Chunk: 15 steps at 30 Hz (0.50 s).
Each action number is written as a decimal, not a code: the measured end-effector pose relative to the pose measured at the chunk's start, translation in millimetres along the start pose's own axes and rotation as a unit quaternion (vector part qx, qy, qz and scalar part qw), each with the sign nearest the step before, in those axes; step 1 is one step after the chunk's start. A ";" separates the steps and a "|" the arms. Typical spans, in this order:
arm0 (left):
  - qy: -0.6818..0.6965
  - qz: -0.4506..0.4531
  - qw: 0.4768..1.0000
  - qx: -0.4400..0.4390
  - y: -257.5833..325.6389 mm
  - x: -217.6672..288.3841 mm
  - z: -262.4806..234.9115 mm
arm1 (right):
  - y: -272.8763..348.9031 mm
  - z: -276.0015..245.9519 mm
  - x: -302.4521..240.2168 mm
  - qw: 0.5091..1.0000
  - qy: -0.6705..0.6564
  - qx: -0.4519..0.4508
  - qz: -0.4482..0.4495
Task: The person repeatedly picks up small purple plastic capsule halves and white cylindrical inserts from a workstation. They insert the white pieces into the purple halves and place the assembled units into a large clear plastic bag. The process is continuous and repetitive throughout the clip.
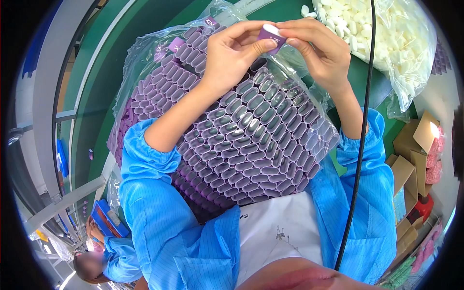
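A: What is held, and by which hand?

B: A small purple tube with a white insert at its top is pinched between both hands at about twelve o'clock in the view. The left hand is closed on it from the nine o'clock side, thumb and forefinger pressed to its wall. The right hand is closed on it from the three o'clock side, fingertips laid over the white end.

A: What is found beneath the hands?

B: A clear plastic bag of purple tubes is spread below, toward six o'clock; the tubes are packed side by side, open ends up. The held tube is kept above this bag, apart from the packed ones.

A: And around it?

B: A bag of white inserts is seen at two o'clock on the green table. Cardboard boxes are stacked at four o'clock. A black cable is hung down across the right sleeve. Another person in a blue coat is seen at eight o'clock.
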<state>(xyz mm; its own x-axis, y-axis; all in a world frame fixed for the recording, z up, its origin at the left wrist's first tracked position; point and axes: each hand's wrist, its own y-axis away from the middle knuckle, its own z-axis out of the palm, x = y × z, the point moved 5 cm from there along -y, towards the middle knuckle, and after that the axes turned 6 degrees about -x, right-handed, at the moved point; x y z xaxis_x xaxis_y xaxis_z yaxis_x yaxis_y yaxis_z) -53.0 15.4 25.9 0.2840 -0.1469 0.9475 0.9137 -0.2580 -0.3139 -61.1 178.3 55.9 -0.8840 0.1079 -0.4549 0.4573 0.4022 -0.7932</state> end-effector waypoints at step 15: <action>-0.134 -0.009 0.991 -0.021 -8.3 14.8 -4.4 | 3.0 0.2 -6.2 0.995 0.086 0.005 -0.041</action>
<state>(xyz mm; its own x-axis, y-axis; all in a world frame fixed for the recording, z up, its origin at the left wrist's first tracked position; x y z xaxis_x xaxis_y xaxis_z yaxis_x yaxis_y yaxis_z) -57.6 11.2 42.2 0.3395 0.1163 0.9334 0.9084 -0.2981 -0.2933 -54.3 178.6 56.3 -0.9216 0.2295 -0.3129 0.3829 0.4069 -0.8293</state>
